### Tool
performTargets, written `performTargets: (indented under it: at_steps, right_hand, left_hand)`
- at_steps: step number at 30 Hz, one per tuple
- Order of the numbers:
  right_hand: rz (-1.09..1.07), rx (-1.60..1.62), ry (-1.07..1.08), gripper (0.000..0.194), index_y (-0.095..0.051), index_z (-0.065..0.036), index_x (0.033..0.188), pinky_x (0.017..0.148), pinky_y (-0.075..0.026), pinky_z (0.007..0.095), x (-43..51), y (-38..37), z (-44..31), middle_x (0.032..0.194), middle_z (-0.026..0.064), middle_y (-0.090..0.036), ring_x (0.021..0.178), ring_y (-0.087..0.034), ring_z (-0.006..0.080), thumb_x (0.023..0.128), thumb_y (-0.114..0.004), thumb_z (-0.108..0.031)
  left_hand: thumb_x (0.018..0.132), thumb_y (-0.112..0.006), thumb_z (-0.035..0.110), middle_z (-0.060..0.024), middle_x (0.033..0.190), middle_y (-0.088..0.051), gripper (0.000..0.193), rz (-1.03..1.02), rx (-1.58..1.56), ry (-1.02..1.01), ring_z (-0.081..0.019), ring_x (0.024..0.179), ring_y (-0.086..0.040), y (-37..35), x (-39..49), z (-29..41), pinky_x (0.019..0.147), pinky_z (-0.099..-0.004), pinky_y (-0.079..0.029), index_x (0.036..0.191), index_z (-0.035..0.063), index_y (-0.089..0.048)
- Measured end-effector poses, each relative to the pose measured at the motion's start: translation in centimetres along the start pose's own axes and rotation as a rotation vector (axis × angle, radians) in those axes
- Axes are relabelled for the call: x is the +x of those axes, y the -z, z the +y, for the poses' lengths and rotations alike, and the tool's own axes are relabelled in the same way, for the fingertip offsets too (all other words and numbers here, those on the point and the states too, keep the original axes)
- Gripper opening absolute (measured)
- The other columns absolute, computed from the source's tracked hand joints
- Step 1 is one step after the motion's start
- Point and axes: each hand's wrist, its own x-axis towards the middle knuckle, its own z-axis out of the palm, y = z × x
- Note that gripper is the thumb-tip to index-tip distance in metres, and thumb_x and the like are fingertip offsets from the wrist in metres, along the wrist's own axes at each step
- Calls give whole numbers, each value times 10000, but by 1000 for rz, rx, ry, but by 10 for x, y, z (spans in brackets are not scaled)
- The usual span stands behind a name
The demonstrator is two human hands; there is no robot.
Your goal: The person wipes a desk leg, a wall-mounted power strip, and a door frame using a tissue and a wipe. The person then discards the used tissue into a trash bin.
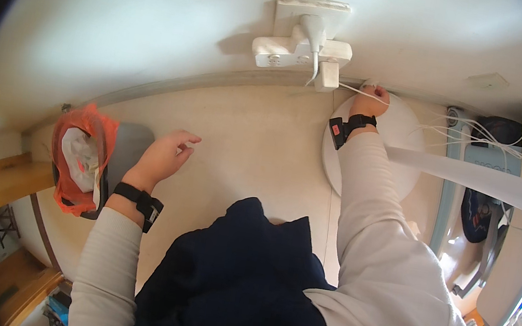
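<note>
My right hand (372,101) reaches to the foot of the wall, above the white round base (400,179) of a standing appliance. Its fingers are curled near a small whitish thing that I cannot make out. A thin white cable (358,91) runs from a white plug adapter (328,76) to this hand. My left hand (163,156) is held out over the floor, fingers slightly bent and apart, with nothing in it. Beside it stands a grey trash bin (134,146) lined with an orange plastic bag (111,133). A white power strip (277,51) hangs at the wall socket (338,17).
A white pole (481,179) rises from the round base towards the right. Several loose white cables (477,139) cross above dark and grey items at the right, beside a whitish panel (519,227). Wooden furniture (10,179) stands at the lower left.
</note>
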Motion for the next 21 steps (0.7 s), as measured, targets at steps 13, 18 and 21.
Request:
performTargets:
  at_steps: [13,18,21]
  right_hand:
    - [-481,165,121,118,-677,-6,875,645,-517,366,-100,-11,-21,779,150,-692,711,-672,263,807,-694,-101]
    - [-656,57,315,125,-668,9,888,696,-517,395,-140,-23,-25,826,209,-680,791,-662,380,811,-664,-90]
    - [-645,-13,384,124,-678,3,895,677,-523,400,-86,-2,-15,817,195,-673,783,-662,368,809,-662,-85]
  left_hand:
    - [928,-604,24,-51,1057,-692,221,-51,-115,68,-128,903,-629,-9,36,18,797,-279,-512,1142,19,-661]
    - [923,-616,21,-49,1031,-699,230,-95,-154,42,-122,907,-629,-21,36,25,804,-269,-509,1147,22,-662]
    - [923,-612,18,-49,1032,-698,231,-99,-93,61,-123,912,-630,-18,28,18,806,-265,-508,1148,21,-664]
